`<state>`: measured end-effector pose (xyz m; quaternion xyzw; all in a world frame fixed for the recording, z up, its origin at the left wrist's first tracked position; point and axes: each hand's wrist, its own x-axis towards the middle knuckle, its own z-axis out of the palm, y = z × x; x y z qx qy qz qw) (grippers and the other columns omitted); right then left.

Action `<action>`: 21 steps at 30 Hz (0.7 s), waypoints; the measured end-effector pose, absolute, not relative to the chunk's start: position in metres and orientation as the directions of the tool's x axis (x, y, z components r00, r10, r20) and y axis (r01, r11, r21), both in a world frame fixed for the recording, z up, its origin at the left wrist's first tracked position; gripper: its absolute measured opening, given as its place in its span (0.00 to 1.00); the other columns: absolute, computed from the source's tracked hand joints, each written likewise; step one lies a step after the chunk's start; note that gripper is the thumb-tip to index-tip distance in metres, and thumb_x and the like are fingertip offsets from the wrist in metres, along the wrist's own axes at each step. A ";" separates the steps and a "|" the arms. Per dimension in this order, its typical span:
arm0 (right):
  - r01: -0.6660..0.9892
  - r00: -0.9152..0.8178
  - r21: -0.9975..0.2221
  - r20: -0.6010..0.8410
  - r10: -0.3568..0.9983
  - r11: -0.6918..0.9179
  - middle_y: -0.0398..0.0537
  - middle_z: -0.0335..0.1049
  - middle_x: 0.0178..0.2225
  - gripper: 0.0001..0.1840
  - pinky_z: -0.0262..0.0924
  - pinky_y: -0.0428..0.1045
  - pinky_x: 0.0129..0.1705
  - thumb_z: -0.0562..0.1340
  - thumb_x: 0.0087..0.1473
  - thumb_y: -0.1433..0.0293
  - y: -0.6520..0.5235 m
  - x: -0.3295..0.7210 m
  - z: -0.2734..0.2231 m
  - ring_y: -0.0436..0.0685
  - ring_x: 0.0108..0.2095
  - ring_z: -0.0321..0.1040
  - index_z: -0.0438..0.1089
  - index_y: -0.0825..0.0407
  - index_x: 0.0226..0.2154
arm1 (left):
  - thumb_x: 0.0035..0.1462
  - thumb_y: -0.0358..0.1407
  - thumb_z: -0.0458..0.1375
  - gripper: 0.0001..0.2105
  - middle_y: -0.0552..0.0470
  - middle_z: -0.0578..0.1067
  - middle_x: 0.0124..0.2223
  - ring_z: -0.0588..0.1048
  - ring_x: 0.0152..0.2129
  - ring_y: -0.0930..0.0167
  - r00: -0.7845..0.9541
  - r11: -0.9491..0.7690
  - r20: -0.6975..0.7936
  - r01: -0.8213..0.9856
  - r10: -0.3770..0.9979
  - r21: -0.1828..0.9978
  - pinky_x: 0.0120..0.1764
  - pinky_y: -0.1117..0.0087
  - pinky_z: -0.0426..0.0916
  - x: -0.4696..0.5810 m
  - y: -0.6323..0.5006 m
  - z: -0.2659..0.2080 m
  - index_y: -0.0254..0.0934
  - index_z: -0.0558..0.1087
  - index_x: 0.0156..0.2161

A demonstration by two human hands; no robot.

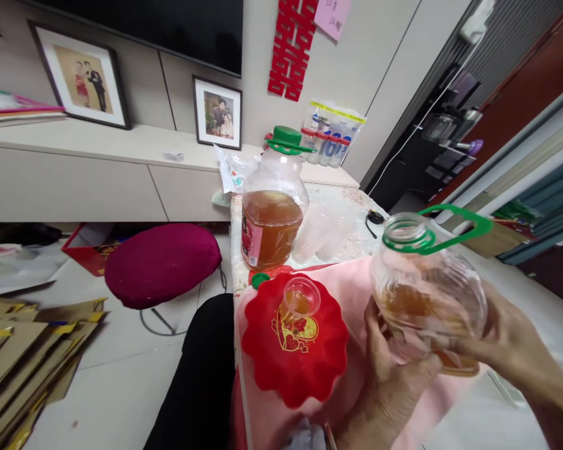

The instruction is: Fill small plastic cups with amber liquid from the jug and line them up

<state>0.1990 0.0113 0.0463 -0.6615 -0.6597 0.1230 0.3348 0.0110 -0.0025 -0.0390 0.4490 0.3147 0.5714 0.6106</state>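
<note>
Both my hands hold an uncapped clear plastic jug [426, 281] with a green neck ring and handle and some amber liquid, tilted towards the left. My left hand [389, 369] grips it from below-left, my right hand [502, 331] from the right. Left of it a small clear cup [300, 298] with a little amber liquid stands on a red scalloped plate [294, 369]. A green cap [259, 280] lies by the plate's far edge. A second jug [272, 206], closed with a green lid and about half full of amber liquid, stands behind on the table.
The table carries a pink cloth [351, 287], several clear cups [319, 231] and a black cord [374, 219]. A magenta stool [162, 262] stands to the left, cardboard sheets [23, 356] lie on the floor. A sideboard [98, 162] with framed photos runs along the wall.
</note>
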 end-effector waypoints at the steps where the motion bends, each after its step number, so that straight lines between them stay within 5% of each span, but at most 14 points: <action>1: 0.729 0.142 -0.677 0.293 0.946 0.100 0.54 0.74 0.62 0.56 0.74 0.62 0.56 0.81 0.31 0.59 0.012 0.199 0.045 0.76 0.60 0.72 0.68 0.41 0.65 | 0.65 0.42 0.63 0.23 0.40 0.74 0.59 0.77 0.53 0.64 0.144 -0.069 0.146 -0.438 0.979 0.896 0.54 0.59 0.79 0.013 -0.001 -0.039 0.40 0.69 0.63; 7: 0.473 0.244 -0.844 0.402 0.882 0.254 0.54 0.76 0.60 0.51 0.68 0.65 0.62 0.80 0.35 0.59 0.024 0.197 0.021 0.72 0.59 0.74 0.68 0.44 0.62 | 0.52 0.19 0.62 0.44 0.50 0.65 0.70 0.68 0.67 0.68 0.044 -0.168 0.221 -0.508 0.974 0.845 0.67 0.71 0.71 0.026 -0.005 -0.043 0.50 0.55 0.70; 13: 0.306 0.314 -0.880 0.453 0.834 0.363 0.53 0.77 0.57 0.45 0.62 0.71 0.66 0.80 0.34 0.58 0.056 0.171 -0.012 0.71 0.59 0.73 0.71 0.44 0.57 | 0.58 0.23 0.55 0.40 0.41 0.59 0.72 0.61 0.71 0.62 -0.159 -0.407 0.433 0.172 0.887 0.897 0.70 0.56 0.68 0.025 -0.015 -0.059 0.43 0.50 0.72; 21: 0.226 0.398 -0.899 0.437 0.806 0.376 0.54 0.74 0.58 0.56 0.62 0.69 0.65 0.80 0.37 0.58 0.083 0.136 -0.036 0.69 0.60 0.71 0.60 0.44 0.66 | 0.60 0.20 0.50 0.33 0.49 0.62 0.69 0.58 0.70 0.78 -0.099 -0.538 0.574 0.252 0.813 0.805 0.72 0.79 0.55 0.025 -0.017 -0.058 0.41 0.56 0.69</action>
